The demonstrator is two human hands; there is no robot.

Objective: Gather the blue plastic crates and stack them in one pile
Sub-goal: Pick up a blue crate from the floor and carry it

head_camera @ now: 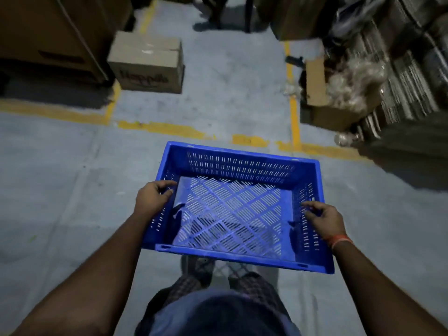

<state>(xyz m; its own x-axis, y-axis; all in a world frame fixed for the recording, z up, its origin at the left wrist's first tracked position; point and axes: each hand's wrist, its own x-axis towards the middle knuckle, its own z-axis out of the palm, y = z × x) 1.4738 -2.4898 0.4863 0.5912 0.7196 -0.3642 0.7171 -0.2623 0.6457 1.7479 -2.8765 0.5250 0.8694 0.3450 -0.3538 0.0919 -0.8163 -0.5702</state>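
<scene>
One blue plastic crate [238, 166], empty with slotted walls and a lattice floor, hangs level in front of me above the grey floor. My left hand [151, 198] grips its left wall, fingers curled over the rim. My right hand [323, 220], with an orange band at the wrist, grips the right wall the same way. No other blue crate is in view.
A closed cardboard box [148, 63] sits on the floor ahead left, beside large brown cartons [55, 37]. Ahead right, an open carton [324, 105] of clear plastic wrap stands by stacked packs [412, 76]. Worn yellow lines [162, 128] mark an aisle straight ahead.
</scene>
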